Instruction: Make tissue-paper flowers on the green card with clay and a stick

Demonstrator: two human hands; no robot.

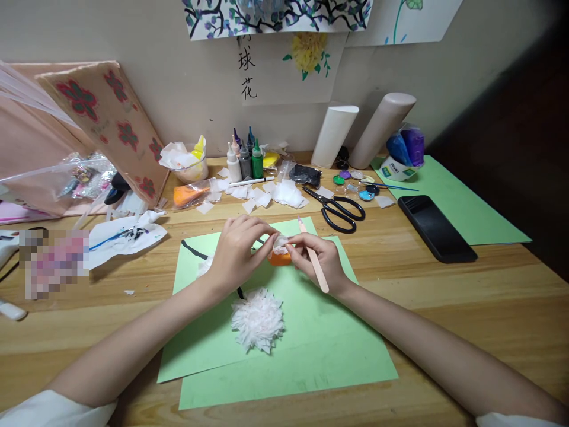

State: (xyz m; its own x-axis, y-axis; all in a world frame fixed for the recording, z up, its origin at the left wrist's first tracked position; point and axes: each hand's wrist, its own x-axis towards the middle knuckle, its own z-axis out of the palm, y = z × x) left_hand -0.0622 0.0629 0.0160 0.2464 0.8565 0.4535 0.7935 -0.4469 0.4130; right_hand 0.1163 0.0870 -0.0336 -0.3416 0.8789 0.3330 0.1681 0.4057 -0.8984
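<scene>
While left hand (237, 244) and right hand (323, 254) fingers pinch one tissue (281, 242) | stick (318, 270), right: one | scissors (327, 201): one

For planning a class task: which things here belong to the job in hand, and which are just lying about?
In the job, it seems:
small white piece, held by left hand and right hand
wooden stick, in right hand
orange lump
white ruffled flower
green sheets
loose white pieces

Apparently lying about:
phone
scissors
small bottles

Pompom flower (258, 321) white; paper sheets (311, 362) pale green; stick (317, 270) beige; scissors (328, 203) black; box (109, 127) tan, red flower pattern.
</scene>
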